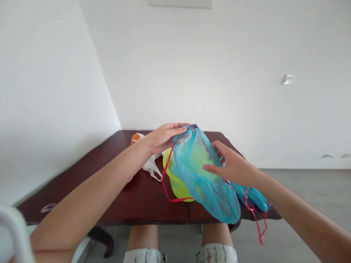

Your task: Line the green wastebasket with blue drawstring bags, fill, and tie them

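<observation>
Left hand (164, 138), fingers curled, holds the gathered top of a teal mesh bag (197, 171); right hand (231, 168), fingers parted, lies against the bag's right side, its grip uncertain. The bag's long axis runs from the left hand diagonally down to the right, toward the near edge of the counter (153, 208), so the left hand is nearer its top end. A red drawstring (168, 160) hangs from it. A lime basket (178, 188) shows beneath and through the mesh. A white plastic bag (151, 167) lies left of it.
</observation>
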`<state>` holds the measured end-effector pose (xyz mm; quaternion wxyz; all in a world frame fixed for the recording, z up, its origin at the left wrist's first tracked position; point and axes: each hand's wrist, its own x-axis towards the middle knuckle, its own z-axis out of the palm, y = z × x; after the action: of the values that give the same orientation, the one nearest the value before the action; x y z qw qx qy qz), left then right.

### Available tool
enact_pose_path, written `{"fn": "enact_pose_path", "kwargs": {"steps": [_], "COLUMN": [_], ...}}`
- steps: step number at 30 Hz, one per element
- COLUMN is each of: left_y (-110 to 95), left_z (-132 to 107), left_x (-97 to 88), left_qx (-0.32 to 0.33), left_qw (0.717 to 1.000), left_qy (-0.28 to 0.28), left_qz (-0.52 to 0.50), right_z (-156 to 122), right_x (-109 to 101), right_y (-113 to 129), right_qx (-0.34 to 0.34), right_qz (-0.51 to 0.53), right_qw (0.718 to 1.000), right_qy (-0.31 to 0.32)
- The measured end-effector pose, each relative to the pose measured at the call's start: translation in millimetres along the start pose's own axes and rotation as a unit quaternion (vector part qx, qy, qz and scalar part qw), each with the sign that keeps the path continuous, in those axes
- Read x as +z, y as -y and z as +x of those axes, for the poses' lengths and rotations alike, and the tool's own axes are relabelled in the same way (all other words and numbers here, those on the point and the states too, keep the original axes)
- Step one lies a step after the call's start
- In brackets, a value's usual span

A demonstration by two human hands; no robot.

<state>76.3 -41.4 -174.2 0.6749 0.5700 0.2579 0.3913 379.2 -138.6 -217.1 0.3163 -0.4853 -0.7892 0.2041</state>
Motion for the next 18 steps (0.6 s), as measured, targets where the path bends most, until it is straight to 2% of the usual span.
{"fn": "enact_pose_path", "kwargs": {"steps": [2,4,7,9,10,12,14,16,18], "left_y": [7,16,28,33,35,39,44,52,62], "left_z": [4,4,-11,-31,-44,-67,-82,-84,-76], "left_x": [0.0,-6.5,-21.9,-28.7,-29.6,-25.7,-16.4,-5.9,1.6], "left_qx": [-0.006,0.009,0.054,0.049,0.029,-0.024,-0.044,-0.024,-0.001], "left_qw": [0.999,0.994,0.959,0.931,0.922,0.915,0.91,0.91,0.92], "left_qy": [0.006,-0.002,-0.053,-0.057,-0.039,0.009,0.025,0.017,0.012], "left_qz": [0.032,0.105,0.271,0.358,0.384,0.402,0.411,0.414,0.391], "right_z": [7,14,22,22,20,14,10,11,16], "right_x": [15,23,25,23,21,19,19,20,21], "right_y": [-2,-10,-27,-35,-37,-35,-27,-18,-11], "right_qx": [-0.004,-0.006,0.059,0.136,0.17,0.216,0.237,0.245,0.239], "right_qz": [-0.062,-0.048,0.08,0.187,0.241,0.338,0.404,0.435,0.446], "right_qw": [0.997,0.997,0.992,0.97,0.952,0.909,0.875,0.861,0.861], "right_qy": [-0.04,-0.062,-0.074,-0.078,-0.086,-0.116,-0.123,-0.094,-0.059]}}
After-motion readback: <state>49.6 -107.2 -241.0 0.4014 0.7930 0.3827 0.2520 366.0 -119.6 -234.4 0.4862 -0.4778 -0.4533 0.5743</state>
